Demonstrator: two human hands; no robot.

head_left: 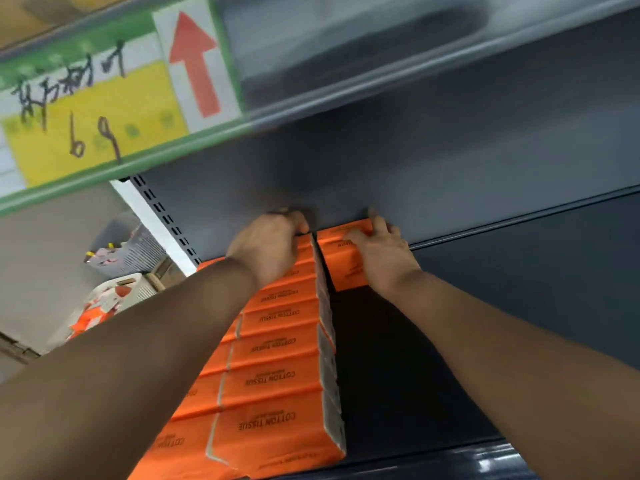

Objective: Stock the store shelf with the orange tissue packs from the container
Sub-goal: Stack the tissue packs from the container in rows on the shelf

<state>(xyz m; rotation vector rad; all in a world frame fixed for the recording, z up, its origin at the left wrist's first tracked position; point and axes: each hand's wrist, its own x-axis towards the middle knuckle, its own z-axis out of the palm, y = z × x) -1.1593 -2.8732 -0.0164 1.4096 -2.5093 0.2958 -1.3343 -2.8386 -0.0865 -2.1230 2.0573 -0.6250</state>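
Orange tissue packs marked COTTON TISSUE (277,382) stand in rows on the dark shelf board (398,375), running from the front edge to the back wall. A separate orange pack (346,268) stands at the back, right of the rows. My left hand (266,247) lies on the rearmost pack of the row, fingers curled over its far end. My right hand (381,251) lies on the separate pack, its fingers bent over the far top edge against the back wall.
The shelf above (346,98) hangs low over my hands, with a yellow and green price tag (97,109) bearing a red arrow on its lip. At the left, on the floor, a white container (114,296) holds more orange packs, and a grey basket (128,251) stands behind it.
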